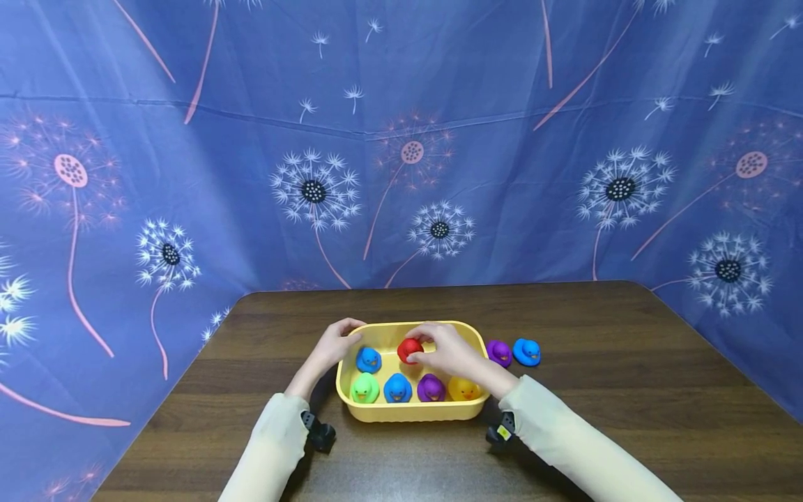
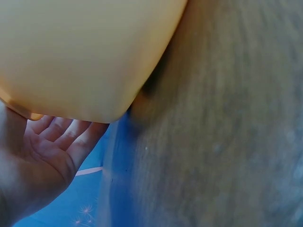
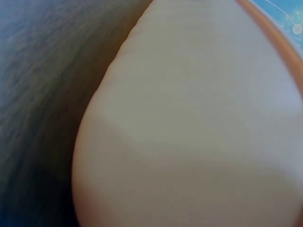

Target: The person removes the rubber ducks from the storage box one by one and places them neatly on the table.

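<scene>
A yellow plastic basin (image 1: 414, 413) stands on the table with small rubber ducks in it. My right hand (image 1: 448, 351) reaches over the basin and pinches a red rubber duck (image 1: 410, 350) between thumb and fingers, toward the back of the basin. At the far left corner, my left hand (image 1: 334, 346) holds the rim, thumb on the rim side and fingers round the outer wall, as the left wrist view shows. Near the left hand sits a blue duck (image 1: 369, 360). Along the front lie a green duck (image 1: 365, 388), another blue duck (image 1: 398, 388), a purple duck (image 1: 431, 388) and a yellow duck (image 1: 464, 388).
Just right of the basin, a second purple duck (image 1: 499, 353) and a further blue duck (image 1: 527, 352) sit on the brown wooden table (image 1: 627, 390). A blue cloth (image 1: 401, 90) with dandelion prints hangs behind the table. The basin's outer wall (image 3: 184, 113) fills the right wrist view.
</scene>
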`<state>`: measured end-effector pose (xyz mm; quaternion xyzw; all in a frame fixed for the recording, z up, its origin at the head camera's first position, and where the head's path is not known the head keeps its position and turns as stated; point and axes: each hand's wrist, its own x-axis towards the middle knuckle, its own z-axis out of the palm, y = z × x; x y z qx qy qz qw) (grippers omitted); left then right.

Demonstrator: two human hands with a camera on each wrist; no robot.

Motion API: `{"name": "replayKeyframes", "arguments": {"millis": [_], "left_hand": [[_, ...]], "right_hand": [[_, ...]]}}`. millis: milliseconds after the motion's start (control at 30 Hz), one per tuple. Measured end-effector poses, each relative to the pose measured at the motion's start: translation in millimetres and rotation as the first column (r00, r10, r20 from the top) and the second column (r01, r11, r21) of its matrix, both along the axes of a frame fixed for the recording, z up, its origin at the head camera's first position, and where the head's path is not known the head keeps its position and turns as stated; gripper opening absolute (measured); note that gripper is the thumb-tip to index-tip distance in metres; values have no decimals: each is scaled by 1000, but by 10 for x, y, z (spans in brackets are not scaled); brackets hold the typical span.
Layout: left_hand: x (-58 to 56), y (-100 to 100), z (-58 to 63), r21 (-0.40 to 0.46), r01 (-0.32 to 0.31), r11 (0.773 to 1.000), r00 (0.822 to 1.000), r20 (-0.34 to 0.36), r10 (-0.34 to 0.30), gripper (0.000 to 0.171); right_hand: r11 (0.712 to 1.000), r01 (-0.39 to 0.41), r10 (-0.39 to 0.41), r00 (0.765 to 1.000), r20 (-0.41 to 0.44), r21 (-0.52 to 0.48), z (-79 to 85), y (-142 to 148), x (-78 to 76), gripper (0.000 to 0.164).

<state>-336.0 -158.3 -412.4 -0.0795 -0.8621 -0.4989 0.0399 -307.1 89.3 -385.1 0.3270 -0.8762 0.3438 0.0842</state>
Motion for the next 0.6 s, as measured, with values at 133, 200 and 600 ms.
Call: {"name": "replayKeyframes", "arguments": {"millis": [133,200,600], "left_hand": [[-9,-8,-13,-3,2,1000,1000,0,-2,22],[-14,-12,-16,-3,0,1000,1000,-1,0,22],[4,1,-7,-3,-7,1000,1000,4,7,22]], "right_hand": [[1000,-3,3,1000,-18,-5,12,62,12,34],[1000,3,-3,1000,-22,-9,18,93,13,35],[998,3,-7,997,-73,-56,14,234,7,36]]}}
